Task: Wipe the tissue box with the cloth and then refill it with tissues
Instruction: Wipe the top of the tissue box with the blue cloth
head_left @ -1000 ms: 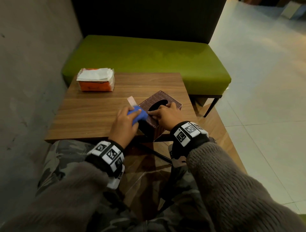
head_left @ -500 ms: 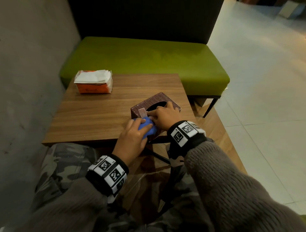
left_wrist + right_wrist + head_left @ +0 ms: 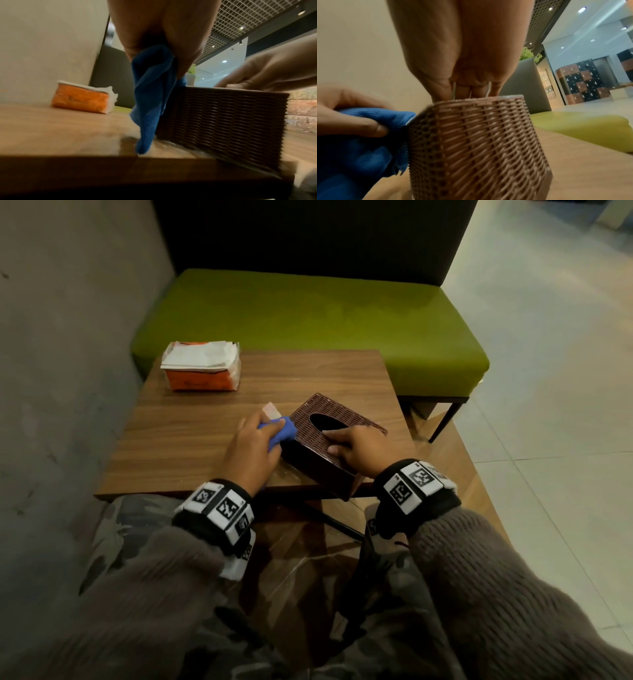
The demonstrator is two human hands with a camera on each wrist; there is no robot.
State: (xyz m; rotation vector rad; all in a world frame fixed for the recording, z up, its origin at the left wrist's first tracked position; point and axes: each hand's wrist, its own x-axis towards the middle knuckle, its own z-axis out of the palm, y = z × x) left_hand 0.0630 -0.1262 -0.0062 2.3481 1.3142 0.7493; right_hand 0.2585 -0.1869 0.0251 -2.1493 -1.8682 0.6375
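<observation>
A brown woven tissue box (image 3: 342, 419) with an oval top opening stands near the front edge of the wooden table (image 3: 191, 446). My left hand (image 3: 253, 446) grips a bunched blue cloth (image 3: 279, 433) against the box's left side. In the left wrist view the cloth (image 3: 154, 88) hangs down beside the box (image 3: 223, 121) to the tabletop. My right hand (image 3: 356, 446) lies on the box top, fingers stretched toward the opening, pressing it down. The right wrist view shows the same fingertips (image 3: 465, 90) on the box (image 3: 479, 142) and the cloth (image 3: 359, 142) at its left.
An orange pack of white tissues (image 3: 202, 371) lies at the table's far left corner. A green bench seat (image 3: 308, 320) runs behind the table, a grey wall (image 3: 68, 337) stands to the left, and tiled floor (image 3: 548, 371) lies to the right.
My left hand has slid the cloth from the box's near left corner forward along its left side. My right hand has stayed on the box top.
</observation>
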